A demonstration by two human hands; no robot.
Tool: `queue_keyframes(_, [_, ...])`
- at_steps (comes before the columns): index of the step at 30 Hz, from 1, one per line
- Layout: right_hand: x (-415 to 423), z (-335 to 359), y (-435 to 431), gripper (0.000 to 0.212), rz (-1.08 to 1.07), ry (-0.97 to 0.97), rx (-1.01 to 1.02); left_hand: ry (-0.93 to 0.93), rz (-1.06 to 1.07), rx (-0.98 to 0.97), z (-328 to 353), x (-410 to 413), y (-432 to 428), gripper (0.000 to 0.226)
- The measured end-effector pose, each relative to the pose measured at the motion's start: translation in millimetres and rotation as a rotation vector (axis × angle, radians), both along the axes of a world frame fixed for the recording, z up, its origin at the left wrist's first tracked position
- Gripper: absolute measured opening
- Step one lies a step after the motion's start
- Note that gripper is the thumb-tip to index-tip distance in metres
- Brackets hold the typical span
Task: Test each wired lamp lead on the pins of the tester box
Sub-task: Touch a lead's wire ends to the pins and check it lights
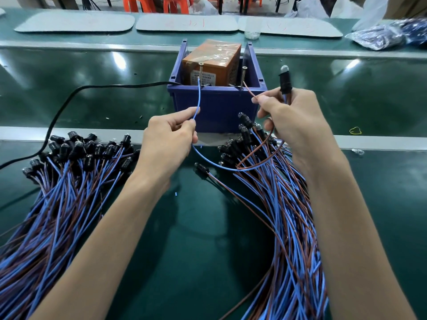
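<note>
The left hand (pixel 169 132) pinched the blue wire (pixel 199 98) between thumb and forefinger and held its bare end up against the left pin (pixel 200 71), a long screw standing at the front of the tester box (pixel 211 63). The right hand (pixel 293 116) gripped the lamp (pixel 284 78) upright by its black holder, bulb uppermost, and at the same time nipped the brown wire (pixel 250 92) in its fingertips, aiming the end at the right pin (pixel 243 76). Whether that end touched the pin could not be told. Holding the bulb high and facing the eye probably served to show at once whether it lit; it looked unlit.

The two wires looped down and joined below the hands, slack left so each end could be steered alone. The box sat in a blue bin (pixel 217 107) on the green surface (pixel 196 227), straight ahead, with a black cable (pixel 69 100) running into it.

Both forearms reached forward and converged on the bin, wrists raised off the surface. One pile of leads (pixel 69 181) lay to the left and another pile (pixel 284 204) to the right, likely keeping tested apart from untested, though which was which could not be told.
</note>
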State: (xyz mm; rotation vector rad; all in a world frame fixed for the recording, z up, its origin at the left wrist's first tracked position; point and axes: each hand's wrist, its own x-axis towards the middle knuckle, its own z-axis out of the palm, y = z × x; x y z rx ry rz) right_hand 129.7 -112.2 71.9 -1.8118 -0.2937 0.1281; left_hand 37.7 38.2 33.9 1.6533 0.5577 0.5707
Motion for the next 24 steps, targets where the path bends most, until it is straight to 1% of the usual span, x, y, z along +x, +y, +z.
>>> queue_keyframes(12, [-3.8,5.3,-0.6,0.021,0.059,-0.003,0.041,0.013,-0.013,0.014,0.3,0.3,-1.5,0.029])
queue_keyframes(19, [-4.3,5.5,-1.3,0.018,0.069,-0.006,0.015,0.014,-0.013,0.015,-1.3,0.5,-0.9,0.028])
queue_keyframes(24, [-4.5,5.9,-1.5,0.016,0.071,0.004,0.041,0.028,-0.017,0.025,-0.8,0.3,-1.8,0.028])
